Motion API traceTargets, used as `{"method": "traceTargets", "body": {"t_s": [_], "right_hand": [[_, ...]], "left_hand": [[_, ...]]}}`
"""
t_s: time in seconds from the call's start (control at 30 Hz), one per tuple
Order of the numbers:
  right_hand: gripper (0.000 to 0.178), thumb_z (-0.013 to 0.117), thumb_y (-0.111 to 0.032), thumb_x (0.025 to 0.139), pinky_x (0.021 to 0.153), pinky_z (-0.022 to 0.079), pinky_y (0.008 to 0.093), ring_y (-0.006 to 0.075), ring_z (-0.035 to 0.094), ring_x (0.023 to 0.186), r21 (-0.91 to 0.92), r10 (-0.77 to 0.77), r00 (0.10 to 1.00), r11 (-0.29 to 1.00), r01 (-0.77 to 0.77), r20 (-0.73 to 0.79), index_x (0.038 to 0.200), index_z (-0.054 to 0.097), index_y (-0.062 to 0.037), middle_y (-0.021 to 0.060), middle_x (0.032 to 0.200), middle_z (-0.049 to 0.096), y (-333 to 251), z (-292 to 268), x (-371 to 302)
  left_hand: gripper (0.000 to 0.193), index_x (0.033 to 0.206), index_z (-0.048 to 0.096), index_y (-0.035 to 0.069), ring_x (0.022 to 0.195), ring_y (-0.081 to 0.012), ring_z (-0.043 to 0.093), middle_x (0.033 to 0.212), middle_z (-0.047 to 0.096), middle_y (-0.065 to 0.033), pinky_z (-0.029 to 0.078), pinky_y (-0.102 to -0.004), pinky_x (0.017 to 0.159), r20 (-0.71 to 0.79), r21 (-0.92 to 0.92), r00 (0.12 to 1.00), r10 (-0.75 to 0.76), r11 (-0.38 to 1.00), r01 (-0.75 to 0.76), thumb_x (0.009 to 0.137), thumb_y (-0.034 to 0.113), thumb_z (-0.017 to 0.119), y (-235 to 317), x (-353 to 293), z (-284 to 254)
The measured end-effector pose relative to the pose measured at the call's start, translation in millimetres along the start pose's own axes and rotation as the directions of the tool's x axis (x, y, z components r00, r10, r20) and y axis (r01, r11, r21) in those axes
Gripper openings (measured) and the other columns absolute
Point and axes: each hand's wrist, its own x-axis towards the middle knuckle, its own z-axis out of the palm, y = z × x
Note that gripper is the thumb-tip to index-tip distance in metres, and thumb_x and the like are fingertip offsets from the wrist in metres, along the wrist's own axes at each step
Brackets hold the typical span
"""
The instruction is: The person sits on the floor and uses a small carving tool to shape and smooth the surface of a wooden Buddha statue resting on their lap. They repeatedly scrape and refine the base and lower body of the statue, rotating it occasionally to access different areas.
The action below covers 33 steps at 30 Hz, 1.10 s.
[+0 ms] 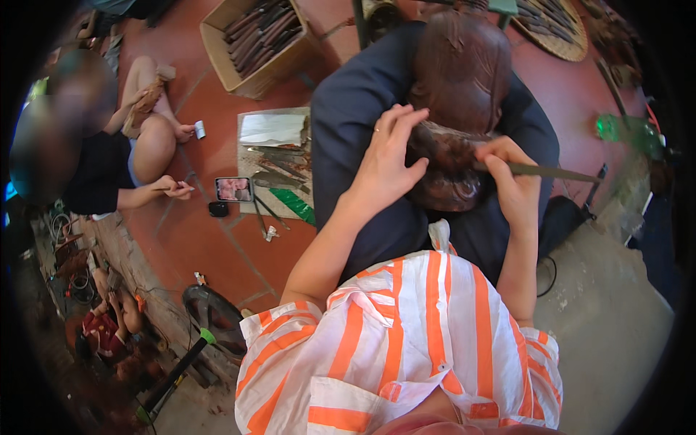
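A dark brown carved wooden statue lies across my lap between my thighs, its base end nearer my body. Against the left side of its lower part rests my left hand, fingers stretched and thumb apart. My right hand is closed round a long, narrow, flat file. The file's tip sits at the carved hollow in the statue's lower part, and its length sticks out to the right past my hand. My right fingers partly hide where the tool meets the wood.
Left of my legs, a board bears paper and several hand tools. Beyond stands a cardboard box of dark wooden pieces. A phone lies near a seated person. A woven tray and a green bottle are at the right.
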Motion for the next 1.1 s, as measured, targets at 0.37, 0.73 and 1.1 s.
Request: {"method": "traceTargets", "body": {"t_s": [0.37,0.73,1.1], "right_hand": [[0.022,0.078,-0.011,0.078,0.059,0.049,0.0297,0.0171,0.063,0.073,-0.106,0.118,0.746,0.992,-0.064,0.655,0.087,0.063,0.0027,0.0101,0.085,0.062,-9,36,-14],[0.009,0.070,-0.005,0.091,0.059,0.050,0.0199,0.0067,0.062,0.066,0.200,0.263,0.900,0.917,-0.345,0.348,0.091,0.067,0.0041,0.0024,0.080,0.065,-2,21,-8],[0.010,0.062,-0.004,0.096,0.069,0.053,0.0227,0.0090,0.065,0.078,0.211,0.208,0.909,0.932,-0.296,0.360,0.096,0.067,0.0049,0.0044,0.089,0.066,7,22,-6]], "left_hand": [[0.022,0.092,0.064,-0.003,0.094,-0.0178,0.064,0.107,0.065,-0.0137,0.052,-0.0307,0.083,0.132,-0.667,0.991,-0.014,0.739,0.099,0.102,0.015,0.056,36,-21,-36],[0.021,0.113,0.064,-0.004,0.083,-0.0169,0.067,0.092,0.065,-0.0096,0.059,-0.0334,0.070,-0.415,-0.377,0.433,-0.800,0.584,0.718,0.099,0.010,0.055,-219,-144,-150],[0.035,0.091,0.062,-0.004,0.075,-0.0368,0.069,0.082,0.069,-0.0203,0.054,-0.0441,0.064,-0.626,0.208,0.457,-0.632,0.430,0.879,0.079,0.023,0.081,-256,-184,-95]]}}
